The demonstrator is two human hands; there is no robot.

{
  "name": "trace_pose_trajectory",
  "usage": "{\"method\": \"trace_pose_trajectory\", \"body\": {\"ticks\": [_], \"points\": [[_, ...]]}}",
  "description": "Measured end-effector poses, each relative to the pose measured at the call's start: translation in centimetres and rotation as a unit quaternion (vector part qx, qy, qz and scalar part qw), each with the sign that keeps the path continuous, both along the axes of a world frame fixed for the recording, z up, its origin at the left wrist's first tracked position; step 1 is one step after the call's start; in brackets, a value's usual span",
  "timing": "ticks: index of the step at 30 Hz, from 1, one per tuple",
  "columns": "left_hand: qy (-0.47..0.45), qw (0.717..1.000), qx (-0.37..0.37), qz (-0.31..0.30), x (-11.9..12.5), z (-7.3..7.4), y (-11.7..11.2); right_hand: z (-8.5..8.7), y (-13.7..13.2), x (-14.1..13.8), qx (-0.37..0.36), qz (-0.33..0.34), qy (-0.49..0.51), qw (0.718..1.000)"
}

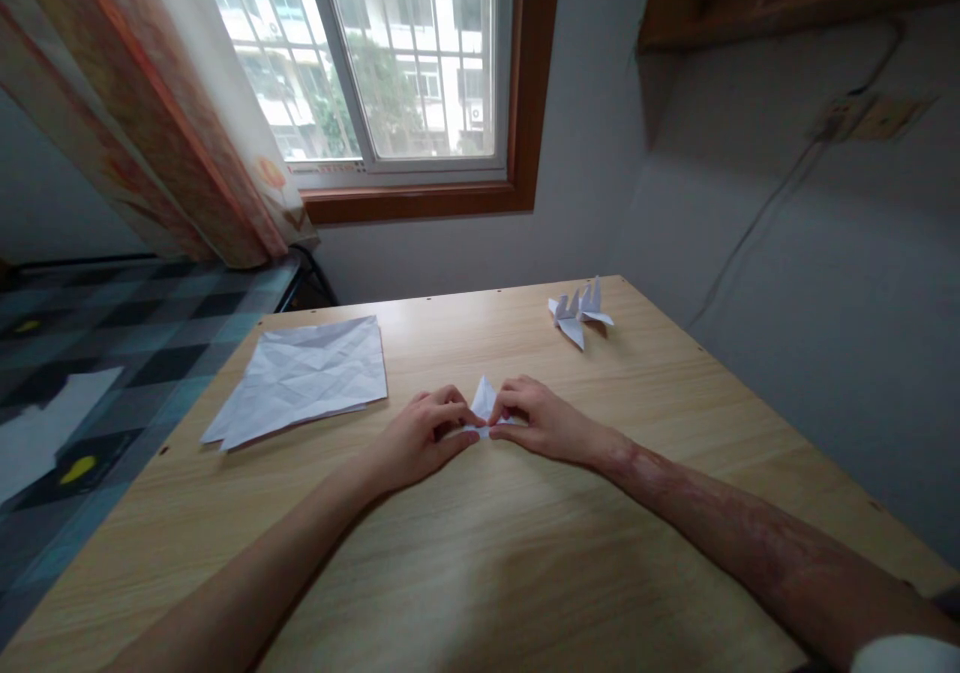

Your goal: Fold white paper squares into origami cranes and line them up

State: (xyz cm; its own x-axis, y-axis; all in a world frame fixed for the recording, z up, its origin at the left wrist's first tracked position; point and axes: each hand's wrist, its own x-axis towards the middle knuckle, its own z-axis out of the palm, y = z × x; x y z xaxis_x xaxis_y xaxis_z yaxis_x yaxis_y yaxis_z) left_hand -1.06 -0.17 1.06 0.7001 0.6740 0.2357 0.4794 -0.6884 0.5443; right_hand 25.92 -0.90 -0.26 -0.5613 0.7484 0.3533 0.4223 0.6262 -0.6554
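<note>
left hand point(429, 431), right hand point(534, 418) pinching folded paper point(484, 397) on counter point(420, 563); seemingly mid-fold; next move likely calls for firm creasing.

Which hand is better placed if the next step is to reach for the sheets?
Probably the left hand: the sheets lie on its side, nearer to it. The right hand would have to reach across. Both hands pinch the folded paper, so either must first let go.

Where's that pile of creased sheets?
In the head view, the pile of sheets lies toward the far left of the wooden table, beyond the left hand.
</note>
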Motion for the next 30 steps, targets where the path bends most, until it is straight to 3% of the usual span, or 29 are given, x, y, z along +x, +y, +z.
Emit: {"method": "trace_pose_trajectory", "body": {"ticks": [7, 18, 22, 26, 30], "points": [[-0.019, 0.997, -0.055, -0.044, -0.4, 0.7, 0.3, 0.6, 0.5, 1.0, -0.084, 0.040, 0.026, 0.995], [0.022, 0.999, 0.009, -0.047, -1.9, 1.2, 0.4, 1.1, 1.2, 2.3, -0.129, 0.065, 0.006, 0.989], [0.036, 0.997, 0.042, -0.050, -1.9, 1.4, 0.2, 0.6, 0.9, 2.5, -0.103, 0.059, 0.014, 0.993], [0.009, 0.995, 0.090, -0.044, -1.6, 0.8, 0.4, 0.0, 0.5, 2.5, -0.006, 0.028, 0.053, 0.998], [0.008, 0.992, 0.122, -0.041, -1.2, 0.3, 0.4, -0.1, 0.2, 2.1, 0.080, 0.019, -0.015, 0.997]]}}
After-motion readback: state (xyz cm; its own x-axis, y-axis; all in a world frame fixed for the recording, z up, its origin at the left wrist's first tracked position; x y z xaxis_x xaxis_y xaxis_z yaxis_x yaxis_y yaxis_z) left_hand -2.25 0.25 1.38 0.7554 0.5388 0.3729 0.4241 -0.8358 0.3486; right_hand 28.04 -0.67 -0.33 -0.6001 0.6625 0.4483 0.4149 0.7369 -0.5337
